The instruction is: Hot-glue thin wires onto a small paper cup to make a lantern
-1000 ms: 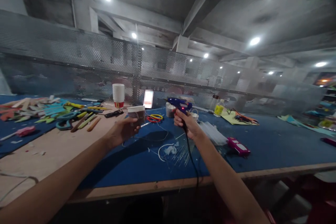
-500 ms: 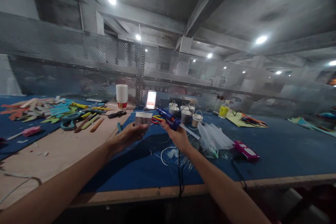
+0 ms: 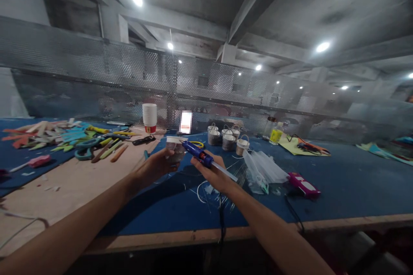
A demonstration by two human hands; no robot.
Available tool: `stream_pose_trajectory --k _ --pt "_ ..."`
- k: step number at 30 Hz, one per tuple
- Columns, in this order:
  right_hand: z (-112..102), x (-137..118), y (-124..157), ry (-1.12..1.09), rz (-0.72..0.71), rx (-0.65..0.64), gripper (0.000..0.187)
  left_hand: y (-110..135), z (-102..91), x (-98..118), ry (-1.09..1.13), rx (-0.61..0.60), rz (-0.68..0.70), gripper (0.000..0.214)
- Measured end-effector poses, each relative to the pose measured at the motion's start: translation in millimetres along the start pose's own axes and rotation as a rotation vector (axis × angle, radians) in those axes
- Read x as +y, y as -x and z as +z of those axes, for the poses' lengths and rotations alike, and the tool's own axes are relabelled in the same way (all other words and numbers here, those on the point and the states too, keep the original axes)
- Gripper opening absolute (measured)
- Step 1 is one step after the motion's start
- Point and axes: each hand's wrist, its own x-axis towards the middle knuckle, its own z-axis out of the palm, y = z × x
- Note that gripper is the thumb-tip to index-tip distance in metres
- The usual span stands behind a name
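Note:
My left hand [image 3: 161, 164] is closed round a small paper cup [image 3: 176, 144] with a white rim and a greyish, wrapped-looking side, held upright above the blue table. In my right hand [image 3: 214, 172] is a blue hot glue gun [image 3: 200, 153], a clear glue stick [image 3: 226, 170] jutting from its back end. The gun's nozzle points left and sits at the cup's right side, near the rim; whether it touches I cannot tell. Behind the hands stand several small cups with looped handles [image 3: 228, 141], like little buckets.
Right of my hands lie a clear plastic bag [image 3: 263, 169] and a magenta device [image 3: 303, 184]. A stack of white paper cups [image 3: 149, 118], scissors [image 3: 84, 149] and coloured strips [image 3: 71, 135] are at left. A yellow-labelled bottle [image 3: 276, 134] stands farther back. A black cord [image 3: 221, 217] hangs over the table edge.
My right hand has brought the glue gun left and down, so its nozzle is now at the cup's side. The cup in my left hand has hardly moved, though its fingers have shifted slightly.

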Motion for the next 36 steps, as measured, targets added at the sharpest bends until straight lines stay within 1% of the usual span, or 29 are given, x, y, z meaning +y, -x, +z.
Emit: stream_pose_trajectory --k 4,8,13,15,18,20,23,30,36 --pt "2.0 5.5 -0.5 0.026 -0.030 0.014 0.033 0.6 1.3 0.4 0.025 0.001 -0.008 0.027" --pt "2.6 8.2 -0.2 0.043 -0.043 0.006 0.034 -0.5 -2.1 -2.5 0.025 0.029 0.016 0.025" --pt "3.0 7.6 0.3 0.054 -0.030 -0.003 0.033 -0.1 -6.9 -7.2 -0.013 0.056 0.095 0.012" --pt "3.2 8.1 0.4 0.050 -0.027 -0.003 0.033 -0.5 -7.4 -7.6 -0.002 0.065 0.089 0.011" --pt "3.1 7.8 0.8 0.069 -0.018 -0.001 0.035 -1.6 -5.6 -6.3 0.020 0.062 0.029 0.021" --pt "2.8 6.8 1.1 0.091 -0.016 -0.006 0.035 -2.1 -3.6 -5.1 0.032 0.052 0.015 0.024" --pt "3.1 6.7 0.9 0.098 -0.015 -0.011 0.034 -2.1 -1.9 -4.3 0.030 0.032 0.020 0.024" --pt "7.7 17.6 -1.9 0.130 -0.038 0.058 0.033 -3.8 -7.6 -7.8 0.009 0.016 0.031 0.028" --pt "7.0 21.4 -2.7 0.184 -0.085 0.058 0.031 -5.4 -9.6 -7.5 -0.014 -0.013 0.025 0.026"
